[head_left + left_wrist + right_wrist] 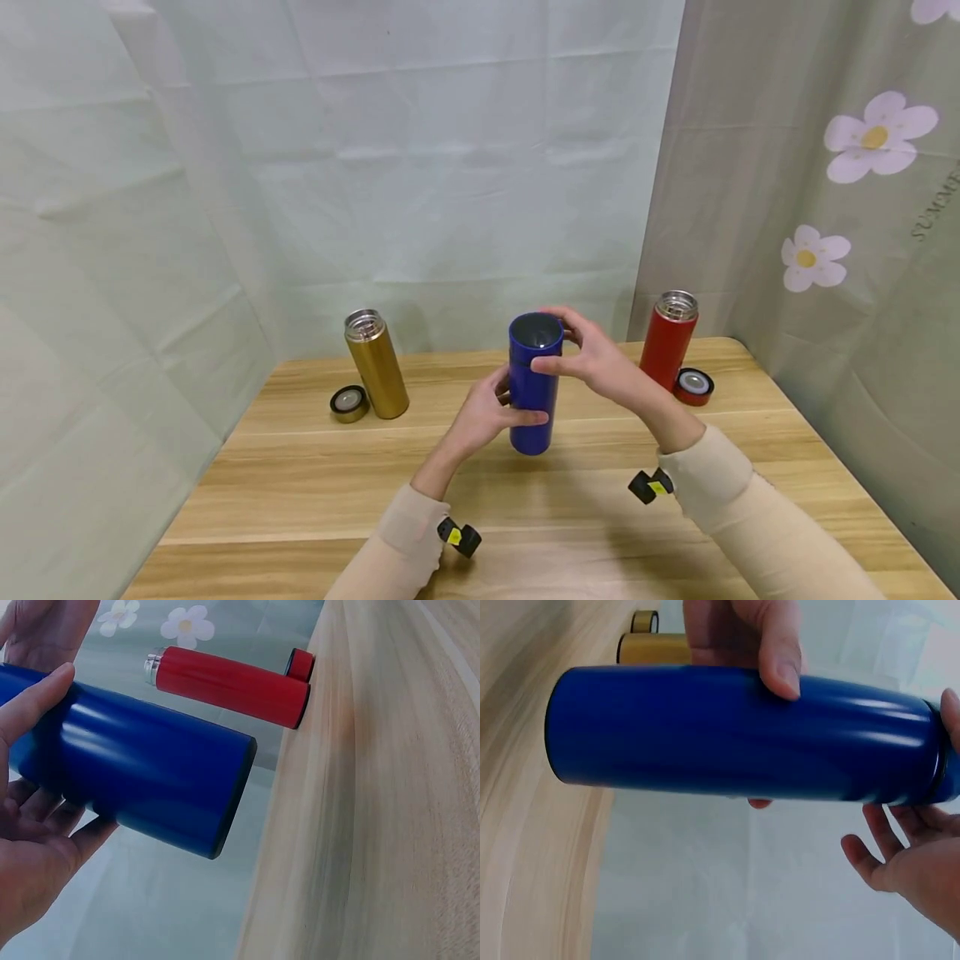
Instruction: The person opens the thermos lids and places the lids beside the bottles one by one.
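Note:
A blue thermos [531, 408] stands nearly upright in mid-air above the table, its base apart from the wood in the left wrist view. My left hand [482, 417] grips its body, thumb across the near side and fingers behind. Higher up, my right hand [588, 354] holds the thermos lid [536, 333] between thumb and fingers. A dark seam [939, 754] below the lid shows in the right wrist view. Parts of the right fingers are hidden behind the lid in the head view.
On the left, a gold thermos [378, 371] stands uncapped, its lid [349, 403] beside it on the wooden table [300, 492]. An uncapped red thermos [667, 342] stands at the right with its lid [693, 387]. Curtains [465, 183] hang behind the table.

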Available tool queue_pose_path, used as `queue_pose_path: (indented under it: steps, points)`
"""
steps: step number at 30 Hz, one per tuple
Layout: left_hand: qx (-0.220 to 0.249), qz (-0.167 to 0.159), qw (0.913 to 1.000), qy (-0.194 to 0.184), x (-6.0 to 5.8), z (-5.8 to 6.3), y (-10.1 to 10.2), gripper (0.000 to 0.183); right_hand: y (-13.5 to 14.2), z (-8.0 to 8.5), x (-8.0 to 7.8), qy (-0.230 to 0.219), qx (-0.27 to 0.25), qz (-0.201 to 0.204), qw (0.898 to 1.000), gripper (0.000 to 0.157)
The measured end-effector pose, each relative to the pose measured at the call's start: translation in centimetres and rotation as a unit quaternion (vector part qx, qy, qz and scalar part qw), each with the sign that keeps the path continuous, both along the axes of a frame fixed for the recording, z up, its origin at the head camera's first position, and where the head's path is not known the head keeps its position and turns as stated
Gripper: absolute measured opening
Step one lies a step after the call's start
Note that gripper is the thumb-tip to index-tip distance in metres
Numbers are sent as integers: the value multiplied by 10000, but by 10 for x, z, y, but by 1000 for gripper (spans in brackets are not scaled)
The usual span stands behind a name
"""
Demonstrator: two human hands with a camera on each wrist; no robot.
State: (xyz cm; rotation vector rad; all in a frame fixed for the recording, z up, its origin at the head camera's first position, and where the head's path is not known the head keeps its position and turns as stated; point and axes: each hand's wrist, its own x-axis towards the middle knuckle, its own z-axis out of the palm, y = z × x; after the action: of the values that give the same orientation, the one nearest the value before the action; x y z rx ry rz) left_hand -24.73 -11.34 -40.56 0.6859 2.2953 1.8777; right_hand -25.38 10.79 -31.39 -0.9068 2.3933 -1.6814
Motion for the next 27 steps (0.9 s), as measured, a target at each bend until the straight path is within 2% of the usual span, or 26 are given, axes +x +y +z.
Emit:
queue_pose_path:
  steps: [8,12,16,22,24,27]
  points:
    - [-40,-327,9994,-54,0,1,-2,79,13,5,-10,-333,-47,965,9948,66]
    - [-58,-443,9990,-36,0,2,-2,80,17,5,-12,-494,-139,1127,9923,67]
    - [-27,-245,9997,-42,1,2,0,78,13,1,-8,-355,-189,809,9959,71]
    - [-20,68,10000,-40,0,1,1,80,0,-1,0,94,24,-66,9999,77]
    - [-30,73,10000,-39,0,0,1,80,-1,1,1,76,33,-176,9998,75]
    - [-20,36,10000,-57,0,0,1,80,1,3,1,63,7,-76,10000,70]
